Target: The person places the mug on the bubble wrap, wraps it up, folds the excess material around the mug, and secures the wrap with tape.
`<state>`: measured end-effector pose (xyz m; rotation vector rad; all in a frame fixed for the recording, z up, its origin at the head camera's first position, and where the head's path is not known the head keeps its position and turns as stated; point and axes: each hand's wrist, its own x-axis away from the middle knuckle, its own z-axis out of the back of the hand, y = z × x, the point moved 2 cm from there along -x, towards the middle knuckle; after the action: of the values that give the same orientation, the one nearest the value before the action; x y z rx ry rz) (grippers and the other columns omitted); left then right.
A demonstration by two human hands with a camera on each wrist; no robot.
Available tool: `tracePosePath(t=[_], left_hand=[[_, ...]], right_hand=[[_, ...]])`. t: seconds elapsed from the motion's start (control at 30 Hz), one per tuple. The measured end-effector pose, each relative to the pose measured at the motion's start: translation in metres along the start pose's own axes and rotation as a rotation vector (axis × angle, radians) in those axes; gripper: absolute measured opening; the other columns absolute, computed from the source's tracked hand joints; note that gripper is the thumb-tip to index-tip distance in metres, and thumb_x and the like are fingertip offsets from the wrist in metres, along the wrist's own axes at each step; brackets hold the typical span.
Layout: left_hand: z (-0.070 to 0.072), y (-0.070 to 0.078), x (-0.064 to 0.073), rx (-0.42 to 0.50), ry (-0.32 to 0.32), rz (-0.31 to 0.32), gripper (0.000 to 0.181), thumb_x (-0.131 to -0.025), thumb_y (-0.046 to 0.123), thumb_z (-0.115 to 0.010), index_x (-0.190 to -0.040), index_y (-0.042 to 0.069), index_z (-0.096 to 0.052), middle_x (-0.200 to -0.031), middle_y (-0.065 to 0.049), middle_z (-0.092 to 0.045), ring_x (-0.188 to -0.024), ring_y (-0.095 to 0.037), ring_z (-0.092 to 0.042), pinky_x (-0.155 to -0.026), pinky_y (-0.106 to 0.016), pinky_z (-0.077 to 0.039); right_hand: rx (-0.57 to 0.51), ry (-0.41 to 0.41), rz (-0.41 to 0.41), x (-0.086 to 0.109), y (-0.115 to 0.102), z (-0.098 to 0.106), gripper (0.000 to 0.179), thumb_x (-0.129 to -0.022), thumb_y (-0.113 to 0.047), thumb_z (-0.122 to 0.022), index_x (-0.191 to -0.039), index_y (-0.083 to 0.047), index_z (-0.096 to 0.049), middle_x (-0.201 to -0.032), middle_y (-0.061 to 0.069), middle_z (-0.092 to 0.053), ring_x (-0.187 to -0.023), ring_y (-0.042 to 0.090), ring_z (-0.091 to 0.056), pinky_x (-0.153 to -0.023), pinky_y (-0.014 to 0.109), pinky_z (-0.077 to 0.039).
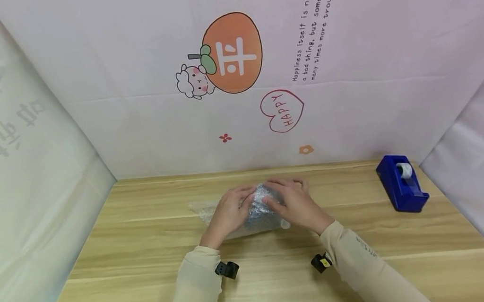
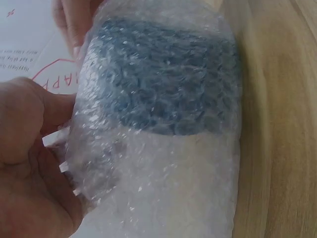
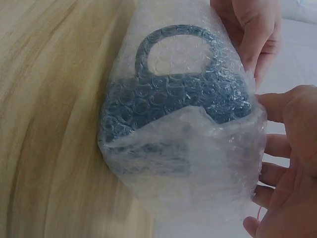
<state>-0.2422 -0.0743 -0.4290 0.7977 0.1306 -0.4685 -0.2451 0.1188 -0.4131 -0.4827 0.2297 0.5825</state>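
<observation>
A blue mug (image 3: 143,99) lies inside clear bubble wrap (image 3: 213,163), its curved handle (image 3: 171,30) showing through in the right wrist view. The bundle rests on the wooden table near the back, with loose wrap spreading to the left. My left hand (image 1: 230,212) holds the upper left of the bundle, thumb on the near side. From the right, my right hand (image 1: 299,203) grips the wrapped mug, thumb in front and fingers over the top. In the left wrist view the mug's blue body (image 2: 168,79) shows under the bubbles.
A blue tape dispenser (image 1: 400,183) with a roll of tape stands at the table's back right. Behind the table (image 1: 148,258) hangs a printed white cloth (image 1: 143,83), with more cloth at both sides. Each wrist wears a small black camera.
</observation>
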Motion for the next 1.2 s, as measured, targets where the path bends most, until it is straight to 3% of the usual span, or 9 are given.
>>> tracePosePath(t=[0.2, 0.37, 0.57, 0.73, 0.93, 1.0, 1.1, 1.2], left_hand=[[0.004, -0.004, 0.001, 0.15, 0.077, 0.085, 0.031, -0.103, 0.015, -0.061, -0.132, 0.007, -0.068, -0.132, -0.013, -0.066, -0.122, -0.032, -0.062, -0.1, -0.05, -0.051], [0.005, -0.006, 0.002, 0.169, 0.103, 0.126, 0.027, -0.101, 0.018, -0.064, -0.125, 0.009, -0.073, -0.124, -0.012, -0.07, -0.115, -0.03, -0.066, -0.099, -0.051, -0.052], [0.01, -0.005, 0.004, 0.122, 0.031, 0.094, 0.031, -0.104, 0.021, -0.059, -0.131, 0.008, -0.069, -0.132, -0.012, -0.066, -0.122, -0.032, -0.062, -0.105, -0.05, -0.047], [0.021, -0.005, 0.011, 0.044, -0.067, 0.081, 0.046, -0.106, 0.033, -0.056, -0.144, 0.007, -0.057, -0.147, -0.012, -0.055, -0.137, -0.033, -0.048, -0.114, -0.052, -0.037], [0.033, -0.017, 0.024, -0.122, -0.188, 0.094, 0.092, -0.086, 0.056, -0.076, -0.156, 0.01, -0.039, -0.159, -0.013, -0.039, -0.147, -0.036, -0.031, -0.12, -0.059, -0.019], [0.035, -0.022, 0.027, -0.184, -0.204, 0.101, 0.1, -0.08, 0.061, -0.078, -0.157, 0.01, -0.038, -0.159, -0.014, -0.038, -0.148, -0.036, -0.03, -0.12, -0.06, -0.014], [0.035, -0.03, 0.029, -0.21, -0.201, 0.126, 0.097, -0.082, 0.063, -0.076, -0.155, 0.01, -0.041, -0.157, -0.014, -0.041, -0.147, -0.033, -0.032, -0.122, -0.058, -0.008], [0.034, -0.036, 0.029, -0.176, -0.184, 0.136, 0.086, -0.086, 0.06, -0.073, -0.151, 0.009, -0.047, -0.153, -0.014, -0.047, -0.145, -0.034, -0.036, -0.122, -0.056, -0.005]], right_hand=[[-0.029, 0.03, -0.02, -0.001, 0.0, 0.002, 0.045, -0.095, -0.035, -0.073, -0.128, -0.005, -0.068, -0.13, 0.014, -0.066, -0.122, 0.035, -0.058, -0.106, 0.063, -0.024], [-0.039, 0.05, -0.03, -0.003, -0.001, 0.0, 0.045, -0.093, -0.035, -0.075, -0.126, -0.005, -0.069, -0.126, 0.013, -0.067, -0.12, 0.034, -0.059, -0.106, 0.064, -0.025], [-0.019, 0.036, -0.045, -0.002, -0.002, -0.002, 0.051, -0.092, -0.034, -0.077, -0.132, -0.004, -0.066, -0.133, 0.017, -0.063, -0.123, 0.039, -0.056, -0.104, 0.064, -0.027], [-0.009, 0.004, -0.062, -0.001, -0.004, -0.003, 0.054, -0.094, -0.037, -0.074, -0.136, -0.005, -0.064, -0.139, 0.017, -0.06, -0.127, 0.041, -0.053, -0.104, 0.063, -0.026], [-0.013, -0.015, -0.08, 0.0, -0.004, -0.003, 0.056, -0.096, -0.041, -0.07, -0.14, -0.006, -0.061, -0.142, 0.017, -0.058, -0.131, 0.041, -0.051, -0.107, 0.063, -0.024], [-0.012, -0.016, -0.081, 0.001, -0.003, -0.004, 0.057, -0.097, -0.042, -0.068, -0.14, -0.006, -0.06, -0.143, 0.016, -0.058, -0.131, 0.04, -0.05, -0.107, 0.062, -0.024], [-0.016, -0.012, -0.083, 0.001, -0.003, -0.003, 0.057, -0.097, -0.042, -0.068, -0.141, -0.006, -0.06, -0.142, 0.015, -0.058, -0.131, 0.04, -0.05, -0.108, 0.062, -0.024], [-0.016, -0.004, -0.077, 0.002, -0.003, -0.004, 0.057, -0.097, -0.041, -0.068, -0.141, -0.006, -0.06, -0.142, 0.016, -0.058, -0.131, 0.04, -0.05, -0.108, 0.062, -0.023]])
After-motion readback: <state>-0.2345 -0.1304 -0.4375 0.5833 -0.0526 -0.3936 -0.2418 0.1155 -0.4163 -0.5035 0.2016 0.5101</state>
